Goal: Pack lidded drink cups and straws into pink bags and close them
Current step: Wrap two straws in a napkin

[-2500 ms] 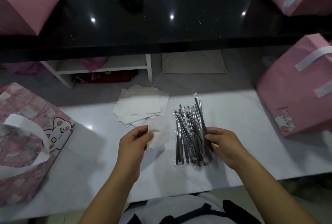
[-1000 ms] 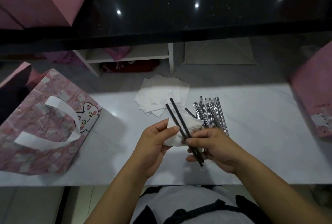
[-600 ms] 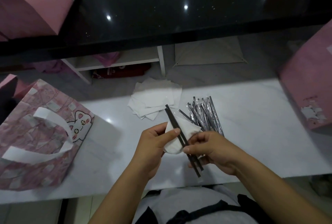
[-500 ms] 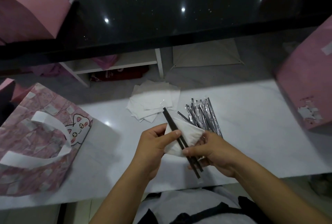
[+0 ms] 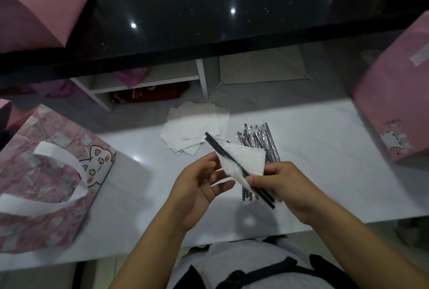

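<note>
Two straws (image 5: pixel 222 150), napkin (image 5: pixel 249 158) in right hand (image 5: pixel 287 186)

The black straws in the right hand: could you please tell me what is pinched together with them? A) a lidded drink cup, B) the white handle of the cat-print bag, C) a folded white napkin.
C: the right hand pinches the black straws against a folded white napkin, held up over the white counter.
</note>
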### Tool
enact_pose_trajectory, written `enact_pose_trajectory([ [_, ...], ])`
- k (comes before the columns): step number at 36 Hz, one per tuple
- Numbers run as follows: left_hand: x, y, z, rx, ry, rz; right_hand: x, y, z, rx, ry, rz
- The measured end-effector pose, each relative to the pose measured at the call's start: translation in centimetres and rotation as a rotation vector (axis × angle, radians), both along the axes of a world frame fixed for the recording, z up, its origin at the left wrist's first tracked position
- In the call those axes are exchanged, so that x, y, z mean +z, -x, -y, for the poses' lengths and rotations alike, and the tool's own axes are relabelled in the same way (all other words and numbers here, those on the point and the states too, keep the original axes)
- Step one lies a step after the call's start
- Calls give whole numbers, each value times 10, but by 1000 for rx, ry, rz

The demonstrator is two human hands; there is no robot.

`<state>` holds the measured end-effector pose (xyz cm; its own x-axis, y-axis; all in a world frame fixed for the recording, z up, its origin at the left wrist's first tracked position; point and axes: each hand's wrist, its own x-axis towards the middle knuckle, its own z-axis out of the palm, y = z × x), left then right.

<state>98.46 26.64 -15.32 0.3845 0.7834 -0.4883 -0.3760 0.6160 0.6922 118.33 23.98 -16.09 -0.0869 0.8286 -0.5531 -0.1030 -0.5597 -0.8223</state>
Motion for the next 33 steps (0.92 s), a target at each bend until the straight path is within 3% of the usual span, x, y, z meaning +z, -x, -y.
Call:
enact_pose_trajectory([
  [2,1,3,1,-49,-17,37,4,-4,0,23,19,-41],
  [8,-2,-3,8,-130,-112,-182,5,-1,3,69,-5,-46],
  [16,-1,-7,24,-5,-128,-407,-5,3,11,176,-40,-7],
  [23,18,2,43,156,-157,-561,9,-11,-9,512,-101,-296],
  [28,31,15,50,220,-253,-728,28,13,-24,574,-221,-212],
  [33,41,46,58,281,-357,-861,44,63,-30,556,-396,40],
])
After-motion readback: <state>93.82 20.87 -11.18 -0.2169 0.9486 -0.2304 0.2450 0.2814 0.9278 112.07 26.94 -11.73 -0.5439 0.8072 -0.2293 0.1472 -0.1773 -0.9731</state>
